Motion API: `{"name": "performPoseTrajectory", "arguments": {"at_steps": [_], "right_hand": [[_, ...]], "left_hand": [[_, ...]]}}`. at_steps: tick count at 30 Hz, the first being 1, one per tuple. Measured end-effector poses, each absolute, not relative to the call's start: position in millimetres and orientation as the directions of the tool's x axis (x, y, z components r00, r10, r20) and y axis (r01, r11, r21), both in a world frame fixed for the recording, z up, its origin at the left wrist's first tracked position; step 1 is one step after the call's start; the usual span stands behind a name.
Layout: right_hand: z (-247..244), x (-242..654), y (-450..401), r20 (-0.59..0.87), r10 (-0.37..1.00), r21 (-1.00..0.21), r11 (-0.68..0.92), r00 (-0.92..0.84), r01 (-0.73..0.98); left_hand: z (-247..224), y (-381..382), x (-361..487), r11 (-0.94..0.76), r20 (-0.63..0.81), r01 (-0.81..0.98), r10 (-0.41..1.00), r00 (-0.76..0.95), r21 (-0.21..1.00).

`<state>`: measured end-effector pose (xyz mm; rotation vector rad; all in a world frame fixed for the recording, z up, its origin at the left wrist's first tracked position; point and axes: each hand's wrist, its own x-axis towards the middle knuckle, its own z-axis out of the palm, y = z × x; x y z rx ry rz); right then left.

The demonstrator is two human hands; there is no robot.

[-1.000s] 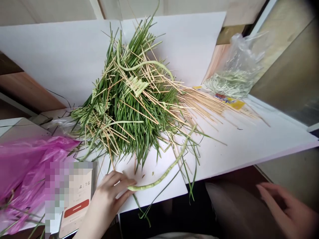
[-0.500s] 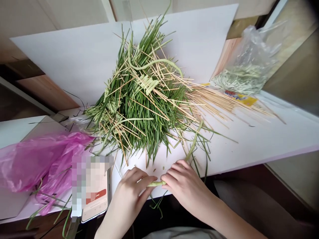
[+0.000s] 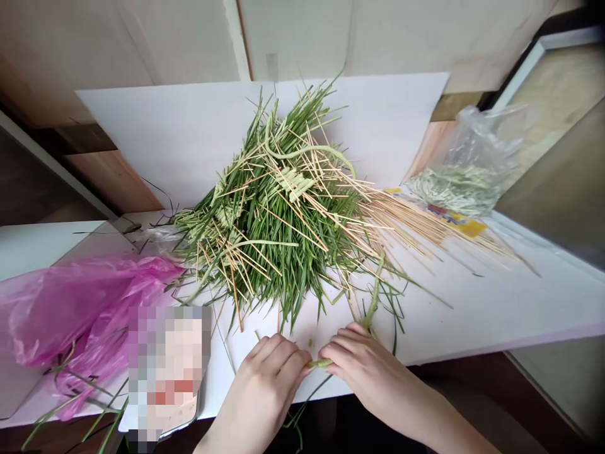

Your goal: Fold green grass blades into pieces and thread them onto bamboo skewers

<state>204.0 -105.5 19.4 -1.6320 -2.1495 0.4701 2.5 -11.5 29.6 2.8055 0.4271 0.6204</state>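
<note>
While the left hand [image 3: 259, 394] and right hand [image 3: 373, 375] meet at the near edge of a white board [image 3: 501, 302], a short stub of pale green strand [image 3: 319, 363] shows between them. The left fingers [image 3: 288, 356] are curled and pressed together, their tips at the stub's left end; whether they pinch it, I cannot tell. The right fingers [image 3: 343, 353] lie close together over the strand and press it from above. Past the right hand, the strand reappears and rises across the board into the edge of a heap [image 3: 269, 233] of long green leaves and thin wooden sticks.

A small woven patch [image 3: 295, 186] sits near the heap's top. To the right, loose sticks fan across the board toward a yellow packet [image 3: 472, 227] and a clear plastic bag [image 3: 456, 183] of pale green strips. To the left lies a crumpled pink plastic bag [image 3: 80, 309], with a pixelated block [image 3: 165, 372] beside it. Behind the heap stands a white sheet [image 3: 165, 139], against wooden panels [image 3: 113, 180].

A second ago the right hand was well off to the lower right; half a second ago, more strand showed between the hands, and now the gap has narrowed.
</note>
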Motion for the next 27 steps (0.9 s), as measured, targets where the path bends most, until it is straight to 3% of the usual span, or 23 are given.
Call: {"name": "performPoseTrajectory", "arguments": {"at_steps": [7, 10, 14, 17, 22, 27], "right_hand": [[15.6, 206.6, -102.6, 0.115, 0.947, -0.464, 0.319, -0.301, 0.827], [6.9, 207.2, -101.1, 0.221, 0.934, -0.467, 0.353, -0.279, 0.811], [-6.1, 208.2, -101.5, 0.484, 0.847, -0.416, 0.443, -0.219, 0.794], [-8.5, 210.3, -103.3, 0.610, 0.755, -0.311, 0.507, -0.240, 0.804], [-10.6, 218.5, -108.3, 0.652, 0.674, -0.138, 0.555, -0.346, 0.821], [-12.8, 229.7, -110.6, 0.717, 0.523, 0.102, 0.575, -0.461, 0.812]], "left_hand": [[24.0, -16.0, 15.2, -0.933, 0.318, 0.255, 0.330, 0.889, 0.256], [25.2, -16.0, 18.6, -0.849, 0.226, 0.271, 0.404, 0.886, 0.453], [30.2, -18.6, 22.6, -0.429, -0.059, 0.338, 0.544, 0.837, 0.838], [30.7, -24.3, 26.4, -0.004, -0.254, 0.303, 0.532, 0.808, 0.953], [23.8, -37.8, 31.5, 0.509, -0.409, 0.149, 0.446, 0.796, 0.847], [12.3, -47.7, 35.2, 0.744, -0.476, 0.059, 0.362, 0.801, 0.666]]}}
